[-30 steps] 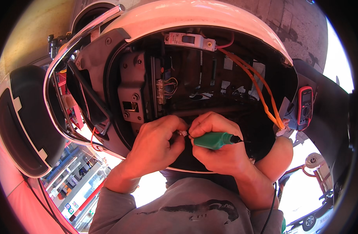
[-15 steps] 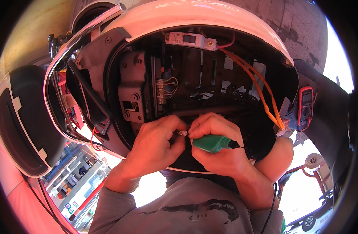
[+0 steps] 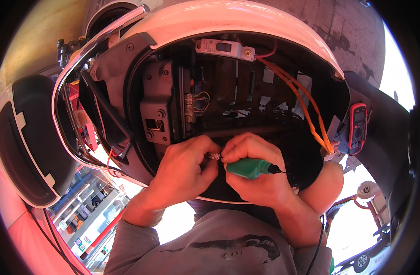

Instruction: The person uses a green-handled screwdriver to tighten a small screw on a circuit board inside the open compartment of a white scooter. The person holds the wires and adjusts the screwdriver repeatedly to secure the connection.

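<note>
Above the dark open body of a scooter-like vehicle, my two hands are close together. My left hand (image 3: 187, 169) is closed, pinching a small pale wire connector (image 3: 214, 156) between thumb and forefinger. My right hand (image 3: 260, 174) is wrapped round a green tool handle (image 3: 248, 168) with a thin black lead at its rear end. Its front end points toward the connector, but my right fingers hide the tip. Whether the tip touches the connector I cannot tell.
A white circuit breaker (image 3: 225, 48) sits at the far rim of the opening. Thick orange cables (image 3: 306, 103) run from it to the right side. A red-framed multimeter (image 3: 358, 127) rests at the right. A multi-wire connector (image 3: 190, 107) lies beside a grey metal latch plate (image 3: 156, 110).
Both hands hold the same pose on the connector and the green tool. The view has shifted very slightly.
</note>
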Motion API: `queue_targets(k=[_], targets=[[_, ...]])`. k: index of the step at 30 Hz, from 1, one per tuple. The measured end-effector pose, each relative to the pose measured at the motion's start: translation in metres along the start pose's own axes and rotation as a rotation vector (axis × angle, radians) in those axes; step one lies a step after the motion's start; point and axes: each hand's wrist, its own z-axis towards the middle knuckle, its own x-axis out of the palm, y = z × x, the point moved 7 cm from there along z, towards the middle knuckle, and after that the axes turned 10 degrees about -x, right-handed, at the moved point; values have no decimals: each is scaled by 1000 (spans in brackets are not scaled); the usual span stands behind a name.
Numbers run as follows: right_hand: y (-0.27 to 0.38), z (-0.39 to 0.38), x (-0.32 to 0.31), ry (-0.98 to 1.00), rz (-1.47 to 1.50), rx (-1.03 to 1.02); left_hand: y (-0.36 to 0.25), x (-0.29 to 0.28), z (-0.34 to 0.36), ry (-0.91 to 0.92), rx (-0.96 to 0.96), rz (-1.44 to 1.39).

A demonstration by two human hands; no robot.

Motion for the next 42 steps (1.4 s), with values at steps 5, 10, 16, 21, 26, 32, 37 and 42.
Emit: queue_targets(k=[5,10,16,21,26,32,37,42], targets=[[-2,0,0,19,2,21,-2,0,0,2,4,-4],[-2,1,0,24,-14,17,-2,0,0,8,-3,-21],[0,3,1,34,-47,8,-3,0,-1,12,14,-22],[0,4,1,23,-40,13,-2,1,-1,5,26,-25],[0,3,2,44,-40,13,-2,0,-1,0,38,-25],[1,3,3,40,-46,-13,-2,0,-1,-1,28,-26],[-2,0,3,11,-16,27,-2,0,-2,7,2,-21],[-4,-1,1,4,44,44,-2,-2,-1,-12,7,-34]])
